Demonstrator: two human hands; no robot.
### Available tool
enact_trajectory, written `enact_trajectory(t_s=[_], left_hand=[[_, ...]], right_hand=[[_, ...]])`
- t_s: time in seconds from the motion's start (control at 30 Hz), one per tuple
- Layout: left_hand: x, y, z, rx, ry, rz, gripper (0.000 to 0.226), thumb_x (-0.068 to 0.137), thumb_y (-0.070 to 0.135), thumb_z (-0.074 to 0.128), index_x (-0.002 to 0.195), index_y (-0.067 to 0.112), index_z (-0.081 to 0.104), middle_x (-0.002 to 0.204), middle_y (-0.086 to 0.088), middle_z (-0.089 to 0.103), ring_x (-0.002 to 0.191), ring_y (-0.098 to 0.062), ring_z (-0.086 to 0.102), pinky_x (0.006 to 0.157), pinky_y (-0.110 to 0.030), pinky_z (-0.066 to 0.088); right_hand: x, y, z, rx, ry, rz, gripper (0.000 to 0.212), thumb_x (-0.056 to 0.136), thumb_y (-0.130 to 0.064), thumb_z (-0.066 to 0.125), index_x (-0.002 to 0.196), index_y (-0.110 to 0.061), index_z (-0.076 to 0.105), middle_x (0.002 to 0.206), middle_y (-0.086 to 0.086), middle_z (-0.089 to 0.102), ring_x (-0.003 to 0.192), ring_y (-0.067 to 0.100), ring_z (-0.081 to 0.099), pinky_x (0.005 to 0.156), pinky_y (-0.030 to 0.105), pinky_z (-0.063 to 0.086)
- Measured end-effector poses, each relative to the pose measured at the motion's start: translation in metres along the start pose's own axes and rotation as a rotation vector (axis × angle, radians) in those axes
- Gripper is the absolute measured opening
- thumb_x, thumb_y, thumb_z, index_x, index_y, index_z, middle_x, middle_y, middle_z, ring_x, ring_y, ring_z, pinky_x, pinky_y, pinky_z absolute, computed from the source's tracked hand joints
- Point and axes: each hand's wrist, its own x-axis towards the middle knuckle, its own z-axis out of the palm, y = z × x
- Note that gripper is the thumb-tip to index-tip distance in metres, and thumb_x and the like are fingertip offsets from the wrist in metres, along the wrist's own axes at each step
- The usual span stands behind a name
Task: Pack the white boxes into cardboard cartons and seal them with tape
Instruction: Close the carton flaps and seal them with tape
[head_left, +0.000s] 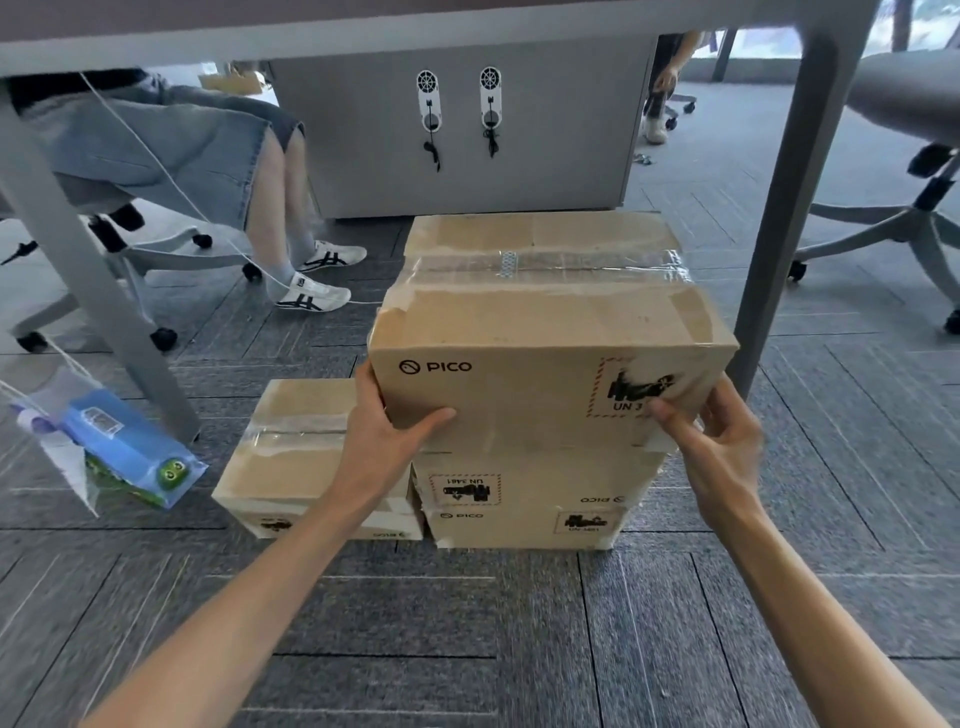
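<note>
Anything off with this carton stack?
The middle brown cardboard carton, under the top brown cardboard carton, sits upside down: its PICO print reads inverted. The top one's red-bordered label is scuffed white.

Grey carpet floor (467, 623), L carton (291, 457), stack's btm carton (524, 526), desk leg (779, 208)

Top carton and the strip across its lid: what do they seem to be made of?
The top carton looks like brown cardboard, probably corrugated. Its finish is matt, with creased, scuffed edges and black printed marks. The tape across its lid looks like clear plastic film. It is glossy and wrinkled, and the brown shows through.
</note>
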Motion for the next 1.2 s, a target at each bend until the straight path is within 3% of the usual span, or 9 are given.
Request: enact_trajectory(t_s=[0.13, 0.23, 0.33, 0.43, 0.6, 0.77, 0.93, 1.07, 1.2], left_hand=[[-0.004, 0.005, 0.001, 0.002, -0.006, -0.043, 0.078, 0.074, 0.022, 0.083, 0.133, 0.03, 0.033, 0.116, 0.027, 0.054, 0.106, 0.014, 0.054, 0.086, -0.013, 0.049], [-0.012, 0.028, -0.01, 0.049, -0.067, -0.17, 0.068, 0.081, 0.018, 0.078, 0.135, 0.025, 0.036, 0.121, 0.023, 0.053, 0.11, 0.011, 0.053, 0.101, -0.024, 0.046], [-0.018, 0.07, -0.031, 0.199, -0.217, -0.317, 0.08, 0.086, 0.02, 0.073, 0.149, 0.021, 0.025, 0.143, 0.007, 0.048, 0.13, -0.01, 0.046, 0.114, -0.041, 0.036], [-0.023, 0.141, -0.052, 0.376, -0.287, -0.445, 0.093, 0.09, 0.026, 0.068, 0.156, 0.022, 0.003, 0.157, -0.002, 0.031, 0.142, -0.023, 0.033, 0.116, -0.044, 0.028], [-0.025, 0.284, -0.062, 0.415, -0.36, -0.413, 0.069, 0.097, 0.022, 0.057, 0.154, 0.024, 0.018, 0.156, 0.005, 0.032, 0.143, -0.017, 0.032, 0.118, -0.044, 0.026], [-0.028, 0.452, -0.03, 0.532, -0.578, -0.223, 0.052, 0.098, 0.021, 0.053, 0.147, 0.018, 0.036, 0.148, -0.004, 0.043, 0.137, -0.019, 0.04, 0.113, -0.039, 0.034], [-0.059, 0.576, 0.023, 0.69, -0.823, 0.027, 0.043, 0.102, 0.031, 0.044, 0.143, 0.018, 0.043, 0.148, -0.002, 0.045, 0.136, -0.02, 0.042, 0.11, -0.037, 0.036], [-0.073, 0.632, 0.066, 0.788, -0.851, 0.282, 0.045, 0.102, 0.035, 0.042, 0.144, 0.019, 0.042, 0.156, -0.001, 0.034, 0.142, -0.017, 0.033, 0.115, -0.033, 0.026], [-0.069, 0.667, 0.109, 0.76, -0.801, 0.409, 0.047, 0.1, 0.034, 0.046, 0.143, 0.015, 0.045, 0.16, -0.002, 0.024, 0.146, -0.017, 0.025, 0.117, -0.03, 0.02]], right_hand=[[-0.002, -0.002, 0.003, -0.02, 0.012, 0.063, 0.032, 0.084, -0.003, 0.071, 0.112, -0.012, 0.058, 0.102, -0.002, 0.069, 0.107, 0.018, 0.066, 0.092, 0.036, 0.057], [-0.009, -0.02, 0.003, -0.082, 0.003, 0.215, 0.028, 0.087, -0.009, 0.071, 0.112, -0.012, 0.057, 0.107, -0.002, 0.069, 0.111, 0.017, 0.064, 0.1, 0.046, 0.051], [-0.017, -0.063, -0.005, -0.192, -0.011, 0.388, 0.048, 0.09, -0.014, 0.069, 0.135, -0.022, 0.054, 0.131, -0.003, 0.063, 0.124, 0.012, 0.057, 0.108, 0.044, 0.045], [-0.019, -0.136, -0.015, -0.284, 0.0, 0.495, 0.055, 0.092, -0.011, 0.067, 0.143, -0.017, 0.049, 0.139, 0.002, 0.057, 0.125, 0.013, 0.055, 0.108, 0.041, 0.046], [-0.003, -0.279, -0.034, -0.379, -0.039, 0.538, 0.041, 0.094, -0.012, 0.062, 0.135, -0.016, 0.057, 0.133, -0.001, 0.061, 0.12, 0.012, 0.057, 0.107, 0.036, 0.047], [0.015, -0.43, -0.071, -0.509, -0.046, 0.509, 0.034, 0.094, -0.011, 0.06, 0.128, -0.016, 0.063, 0.129, -0.002, 0.063, 0.117, 0.011, 0.058, 0.103, 0.038, 0.048], [0.01, -0.54, -0.13, -0.62, -0.048, 0.399, 0.042, 0.093, -0.019, 0.066, 0.133, -0.01, 0.058, 0.136, 0.004, 0.058, 0.127, 0.014, 0.052, 0.112, 0.033, 0.039], [0.014, -0.58, -0.176, -0.724, -0.106, 0.306, 0.044, 0.094, -0.024, 0.063, 0.137, -0.013, 0.055, 0.143, 0.002, 0.052, 0.135, 0.013, 0.044, 0.115, 0.033, 0.034], [0.038, -0.595, -0.216, -0.768, -0.133, 0.277, 0.045, 0.095, -0.034, 0.062, 0.137, -0.02, 0.055, 0.149, -0.003, 0.046, 0.139, 0.011, 0.039, 0.115, 0.034, 0.033]])
